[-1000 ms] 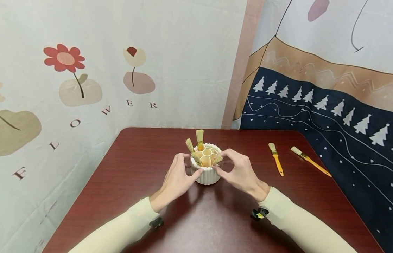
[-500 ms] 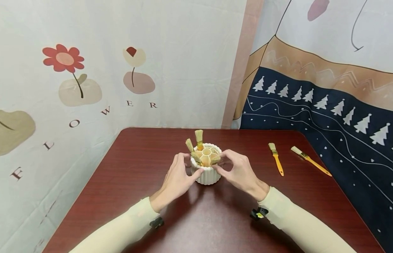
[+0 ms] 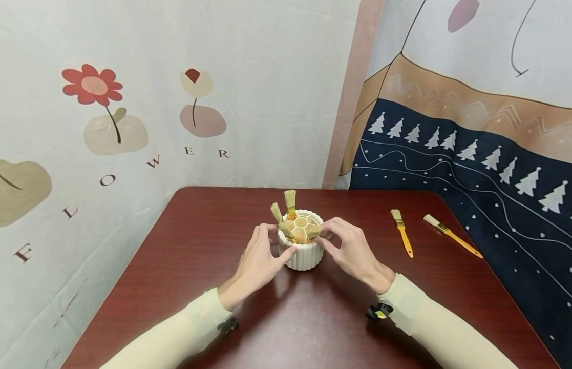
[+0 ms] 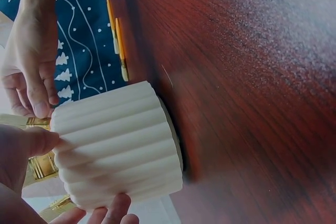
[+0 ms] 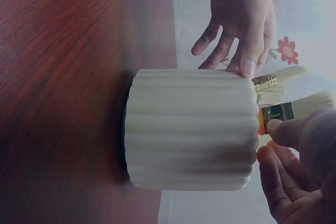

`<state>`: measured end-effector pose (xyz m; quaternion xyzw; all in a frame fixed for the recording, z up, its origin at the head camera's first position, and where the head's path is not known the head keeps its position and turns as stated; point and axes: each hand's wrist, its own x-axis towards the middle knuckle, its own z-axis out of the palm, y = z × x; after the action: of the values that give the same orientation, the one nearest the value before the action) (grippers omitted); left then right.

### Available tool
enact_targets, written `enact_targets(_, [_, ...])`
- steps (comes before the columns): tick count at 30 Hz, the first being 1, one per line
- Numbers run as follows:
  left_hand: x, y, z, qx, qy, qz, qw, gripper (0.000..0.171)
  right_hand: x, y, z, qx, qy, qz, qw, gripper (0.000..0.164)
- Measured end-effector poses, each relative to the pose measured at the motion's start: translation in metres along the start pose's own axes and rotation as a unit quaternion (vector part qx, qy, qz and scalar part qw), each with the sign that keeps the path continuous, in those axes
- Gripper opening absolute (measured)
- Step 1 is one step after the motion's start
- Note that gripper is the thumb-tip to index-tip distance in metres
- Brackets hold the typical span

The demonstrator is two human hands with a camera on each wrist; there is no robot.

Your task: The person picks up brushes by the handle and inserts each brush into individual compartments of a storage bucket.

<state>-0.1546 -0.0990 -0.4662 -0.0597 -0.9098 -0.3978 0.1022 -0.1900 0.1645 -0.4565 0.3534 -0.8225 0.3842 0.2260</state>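
**Two hands at a ribbed white brush holder on a red-brown table**

In the lower part of the head view, two cream-sleeved forearms converge toward the frame's centre over the dark red-brown wooden table. The left hand grips the left wall of the ribbed white cylindrical holder, thumb on the rim and fingers curled round the far side. The right hand sits at the holder's right rim, its thumb and forefinger pinched on the bristle head of a short yellow-handled brush lying low in a near-right compartment; the right wrist view shows the fingertips closed on the ferrule of this brush. The holder stands upright at the centre of the frame, divided into petal-shaped compartments around a round middle cell. Two more brushes stand bristles-up in its far-left compartments. Farther right of centre, two loose yellow-handled brushes lie flat on the table, well apart from the holder. Behind, in the upper frame, hang a flower-printed cloth and a tree-patterned cloth.
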Motion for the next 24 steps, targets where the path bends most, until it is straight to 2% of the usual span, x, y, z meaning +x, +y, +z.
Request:
enact_targets(12, [-0.0006, 0.0002, -0.0006, 0.003, -0.003, 0.002, 1.0, 0.066, -0.0045, 0.0026, -0.0024, -0.017, 0.001, -0.002, 1.0, 0.023])
enact_targets(24, [-0.0001, -0.0002, -0.0025, 0.003, -0.003, 0.011, 0.9999, 0.063, -0.0083, 0.0034, -0.0086, -0.028, 0.012, -0.004, 1.0, 0.031])
